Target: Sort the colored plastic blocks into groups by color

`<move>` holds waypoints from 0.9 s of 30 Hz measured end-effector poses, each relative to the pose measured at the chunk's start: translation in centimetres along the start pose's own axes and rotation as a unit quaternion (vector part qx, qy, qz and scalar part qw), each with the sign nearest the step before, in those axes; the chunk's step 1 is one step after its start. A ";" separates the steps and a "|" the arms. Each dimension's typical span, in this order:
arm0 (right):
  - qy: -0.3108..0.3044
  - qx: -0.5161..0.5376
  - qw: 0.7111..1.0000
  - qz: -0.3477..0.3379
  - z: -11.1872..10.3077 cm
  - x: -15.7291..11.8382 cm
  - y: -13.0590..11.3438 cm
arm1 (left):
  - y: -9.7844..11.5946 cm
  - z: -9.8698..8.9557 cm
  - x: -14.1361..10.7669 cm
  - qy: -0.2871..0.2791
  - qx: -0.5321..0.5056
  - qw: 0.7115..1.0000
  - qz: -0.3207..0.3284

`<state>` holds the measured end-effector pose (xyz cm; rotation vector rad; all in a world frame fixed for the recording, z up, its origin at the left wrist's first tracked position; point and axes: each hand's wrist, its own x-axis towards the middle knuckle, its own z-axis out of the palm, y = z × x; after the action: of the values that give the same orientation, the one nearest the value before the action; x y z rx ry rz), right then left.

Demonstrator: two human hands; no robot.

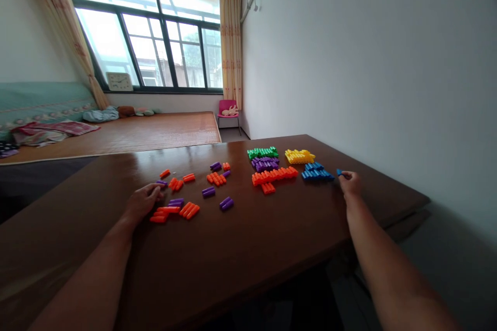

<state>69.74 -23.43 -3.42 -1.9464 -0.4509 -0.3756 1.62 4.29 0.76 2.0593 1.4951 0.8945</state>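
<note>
The right hand (350, 184) pinched a small blue peg (339, 171) between its fingertips, at three o'clock of the blue pile (316, 172) and just beside it. The left hand (143, 200) lay on the brown table (248, 248), fingers loosely curled over a purple peg (161, 183); whether they gripped it could not be told. Loose orange pegs (171, 212) lay at its four o'clock. Sorted green (263, 152), yellow (298, 156), purple (264, 163) and orange (274, 176) rows sat toward twelve o'clock on the table.
</note>
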 end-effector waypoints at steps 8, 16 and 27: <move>-0.073 -0.037 0.996 -0.042 1.4 0.0 0.1 | 0.2 -0.1 -0.1 -0.004 0.010 1.000 -0.002; -0.077 0.015 0.996 -0.038 1.0 -0.4 0.0 | -1.2 0.4 0.5 0.001 0.006 1.000 0.009; 0.065 -0.003 0.984 -0.165 -0.5 -3.0 -3.3 | -0.5 0.7 -0.3 0.016 -0.002 1.000 0.008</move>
<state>65.53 -23.09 -1.88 -1.8401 -0.6885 -0.7122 1.73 4.12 -0.12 2.0659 1.4952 0.9399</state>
